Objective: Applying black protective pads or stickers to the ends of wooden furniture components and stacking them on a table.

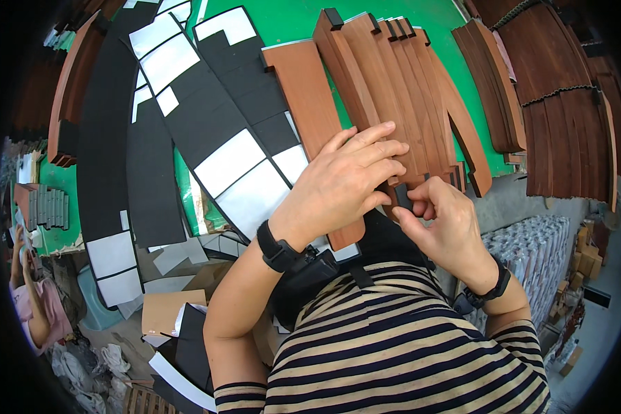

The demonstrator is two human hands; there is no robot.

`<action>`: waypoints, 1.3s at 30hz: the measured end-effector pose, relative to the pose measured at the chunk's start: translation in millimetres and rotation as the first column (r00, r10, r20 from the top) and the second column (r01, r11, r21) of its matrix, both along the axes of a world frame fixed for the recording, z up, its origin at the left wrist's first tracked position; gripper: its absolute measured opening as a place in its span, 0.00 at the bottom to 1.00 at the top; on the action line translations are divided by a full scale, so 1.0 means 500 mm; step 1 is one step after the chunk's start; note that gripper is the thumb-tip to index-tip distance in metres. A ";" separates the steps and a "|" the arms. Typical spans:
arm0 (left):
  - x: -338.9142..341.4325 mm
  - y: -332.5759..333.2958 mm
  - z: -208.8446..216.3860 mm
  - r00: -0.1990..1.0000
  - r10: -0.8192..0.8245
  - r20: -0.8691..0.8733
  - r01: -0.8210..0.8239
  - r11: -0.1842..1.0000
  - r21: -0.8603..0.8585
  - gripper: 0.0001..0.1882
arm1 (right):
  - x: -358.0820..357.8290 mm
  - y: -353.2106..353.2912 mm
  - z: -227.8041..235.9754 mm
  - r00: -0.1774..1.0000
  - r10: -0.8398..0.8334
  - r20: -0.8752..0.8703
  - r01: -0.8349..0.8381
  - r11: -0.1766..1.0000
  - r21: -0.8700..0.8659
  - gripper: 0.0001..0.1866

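Observation:
Reddish-brown wooden boards (393,90) stand on edge in a close row in front of me, with small black pieces (333,18) wrapped on their far ends. My left hand (345,172) lies across the near end of the leftmost upright board, its fingers stretched out and its thumb near that end. Fingers curled, my right hand (445,224) pinches a small black pad (403,198) at the board's near end. Left of the row, one board (300,86) lies flat, partly under my left hand and forearm.
Black sheets with white patches (193,110) cover the left of the green table (286,21). Stacked dark boards (566,138) stand at the right. A cardboard box (172,314) is below the table at left. Another person (45,310) works at the far left.

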State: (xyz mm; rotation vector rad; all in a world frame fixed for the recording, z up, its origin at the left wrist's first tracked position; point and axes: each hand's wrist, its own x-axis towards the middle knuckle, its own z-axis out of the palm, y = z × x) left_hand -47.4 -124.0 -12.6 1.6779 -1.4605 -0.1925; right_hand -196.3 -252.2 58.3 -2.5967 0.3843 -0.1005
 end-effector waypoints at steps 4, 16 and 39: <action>0.001 0.002 0.003 1.000 0.000 0.008 0.000 1.000 0.019 0.21 | 0.001 -0.001 -0.003 1.000 0.013 0.010 -0.013 1.000 -0.003 0.16; 0.001 0.001 0.001 1.000 0.008 0.019 -0.008 1.000 0.017 0.22 | -0.004 -0.010 0.030 0.983 0.145 -0.113 -0.137 0.988 0.074 0.38; 0.002 0.003 0.004 1.000 -0.002 0.010 0.002 1.000 0.024 0.23 | -0.013 -0.014 0.011 0.972 0.232 -0.029 -0.232 0.972 0.025 0.33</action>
